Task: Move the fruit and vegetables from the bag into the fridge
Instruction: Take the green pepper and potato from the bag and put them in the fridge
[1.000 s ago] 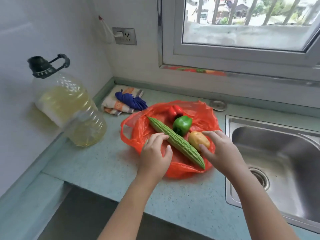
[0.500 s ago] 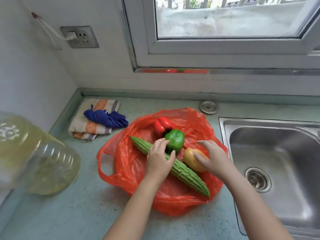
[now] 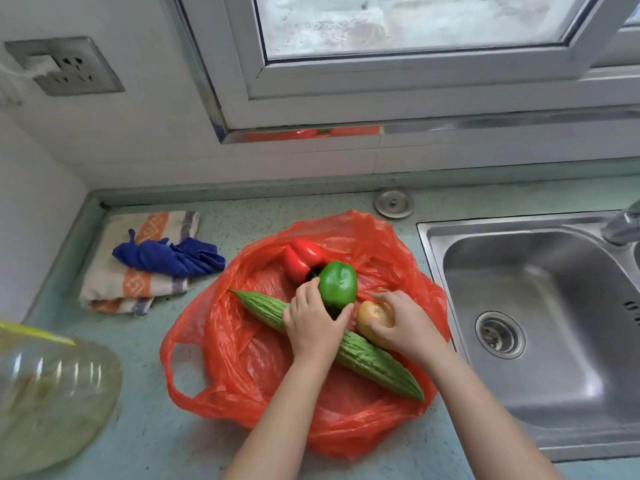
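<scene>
Vegetables lie together on a red plastic bag (image 3: 242, 368) spread open on the pale green countertop (image 3: 145, 438), between a cloth pile on the left and the sink on the right. A white-framed window (image 3: 415, 81) fills the wall above. The steel sink (image 3: 433, 258) is set into the counter just beside the bag's right edge, with part of a tap (image 3: 623, 223) at the frame's right border. A clear jug of yellowish oil (image 3: 52, 393), blurred, stands at the lower left, apart from the bag. A folded striped towel (image 3: 138, 282) lies near the back left corner with a crumpled blue cloth (image 3: 169, 256) on top of it.

On the bag, a long green bitter gourd (image 3: 377, 362) runs diagonally from upper left to lower right. The left hand (image 3: 311, 320) reaches over its middle and cups the near side of a green bell pepper (image 3: 337, 284), fingers on the pepper's left, thumb on its right. A red bell pepper (image 3: 301, 258) sits just behind, touching the green one. The right hand (image 3: 405, 327) curls its fingers and thumb round a yellow-brown potato (image 3: 372, 315) just beside the gourd. A round metal cap (image 3: 393, 203) is set in the counter behind the bag, and a wall socket (image 3: 65, 65) is at the upper left.
</scene>
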Demonstrator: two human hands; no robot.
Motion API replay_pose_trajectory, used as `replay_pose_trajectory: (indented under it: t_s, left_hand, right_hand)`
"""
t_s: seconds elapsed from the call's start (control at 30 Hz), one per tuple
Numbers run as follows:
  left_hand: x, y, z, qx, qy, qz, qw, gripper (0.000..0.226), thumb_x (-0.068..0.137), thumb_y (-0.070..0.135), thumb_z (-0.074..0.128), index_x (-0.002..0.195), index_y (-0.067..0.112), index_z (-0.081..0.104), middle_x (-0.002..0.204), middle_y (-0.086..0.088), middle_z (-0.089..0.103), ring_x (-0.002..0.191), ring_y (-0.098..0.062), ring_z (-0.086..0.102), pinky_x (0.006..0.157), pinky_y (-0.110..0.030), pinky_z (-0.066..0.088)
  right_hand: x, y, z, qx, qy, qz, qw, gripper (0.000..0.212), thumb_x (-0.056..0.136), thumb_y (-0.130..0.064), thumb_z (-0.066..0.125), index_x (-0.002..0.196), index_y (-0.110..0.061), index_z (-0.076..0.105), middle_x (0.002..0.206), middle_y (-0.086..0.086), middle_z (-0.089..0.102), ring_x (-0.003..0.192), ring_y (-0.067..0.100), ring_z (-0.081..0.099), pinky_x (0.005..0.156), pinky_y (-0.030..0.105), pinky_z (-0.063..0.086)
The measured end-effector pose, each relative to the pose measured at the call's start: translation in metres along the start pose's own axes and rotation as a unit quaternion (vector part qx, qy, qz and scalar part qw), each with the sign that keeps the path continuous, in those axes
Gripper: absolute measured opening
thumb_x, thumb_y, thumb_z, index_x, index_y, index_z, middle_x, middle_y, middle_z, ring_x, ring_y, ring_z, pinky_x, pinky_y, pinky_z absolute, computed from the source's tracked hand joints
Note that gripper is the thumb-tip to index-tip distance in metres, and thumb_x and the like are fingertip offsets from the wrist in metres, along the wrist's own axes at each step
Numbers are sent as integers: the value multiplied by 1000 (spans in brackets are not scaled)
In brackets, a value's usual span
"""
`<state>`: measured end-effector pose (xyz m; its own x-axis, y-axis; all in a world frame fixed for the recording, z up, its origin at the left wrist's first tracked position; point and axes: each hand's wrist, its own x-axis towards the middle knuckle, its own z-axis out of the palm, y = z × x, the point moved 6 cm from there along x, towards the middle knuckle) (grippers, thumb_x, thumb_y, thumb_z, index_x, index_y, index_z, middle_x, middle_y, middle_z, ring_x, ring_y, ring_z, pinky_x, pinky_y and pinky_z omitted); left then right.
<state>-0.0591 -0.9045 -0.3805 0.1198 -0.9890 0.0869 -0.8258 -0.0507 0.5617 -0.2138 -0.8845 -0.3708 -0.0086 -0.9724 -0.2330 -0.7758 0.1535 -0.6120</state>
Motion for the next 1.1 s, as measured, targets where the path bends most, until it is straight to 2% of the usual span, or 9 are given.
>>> replay_pose_trajectory:
  t_s: [0.17,0.33,0.47,0.57,0.67,0.8,0.9,0.97,1.1]
  left_hand:
    - [0,-1,4,26,-4,-28,999,82,67,53,70,131,10,43,129,-6,52,117,-25,50,100,-43,28]
    - [-1,3,7,24,-14,-50,998,85,67,53,70,133,9,40,130,-7,51,120,-27,48,107,-51,16]
    - [-1,4,1,-10,-12,-43,999,83,64,50,72,130,8,44,126,-8,53,117,-28,50,106,-52,23]
    - [-2,6,-10,-87,-14,-32,996,82,61,48,71,128,8,45,121,-9,53,112,-28,52,98,-39,38]
    - [-3,8,-21,-156,-44,-26,986,79,65,30,79,131,10,41,125,-6,45,114,-19,46,88,-14,30]
    - [-5,11,-41,-188,-49,3,981,77,66,21,79,132,11,40,118,2,40,103,-6,41,77,6,23]
    - [-10,17,-56,-199,-65,44,977,77,67,19,78,133,13,39,118,3,41,101,-3,44,76,8,26]
    - [-14,23,-67,-211,-82,73,971,77,67,17,78,133,14,39,118,3,42,100,6,45,74,7,29]
    - [-20,34,-89,-231,-89,122,961,77,66,22,77,133,21,39,114,17,39,102,23,37,75,5,31]
  right_hand:
    - [2,12,3,14,-17,26,999,52,77,-33,67,123,-17,51,116,3,53,109,16,50,82,16,31]
    - [1,16,7,11,-47,39,998,64,74,-35,69,130,-18,44,122,4,49,114,20,48,94,26,36]
    - [0,17,9,6,-53,44,998,69,71,-35,71,131,-19,41,123,4,47,115,21,48,96,29,38]
    - [-2,18,9,13,-47,45,998,69,70,-34,71,131,-19,42,121,4,48,113,20,49,94,28,39]
    - [-4,16,3,30,-18,34,999,64,69,-33,72,126,-18,46,116,4,49,109,19,50,89,23,38]
    - [-11,6,-17,66,51,8,996,64,70,-30,74,126,-17,46,114,-1,48,108,13,48,84,16,31]
    - [-22,-6,-38,100,117,-13,988,65,70,-27,76,127,-17,46,114,-5,46,105,5,44,84,10,27]
    - [-31,-15,-51,120,153,-26,981,65,69,-24,77,127,-17,47,115,-5,47,105,5,44,84,7,28]
    - [-55,-32,-75,146,202,-50,967,62,69,-19,78,124,-19,49,113,-5,50,103,5,49,82,-3,29]
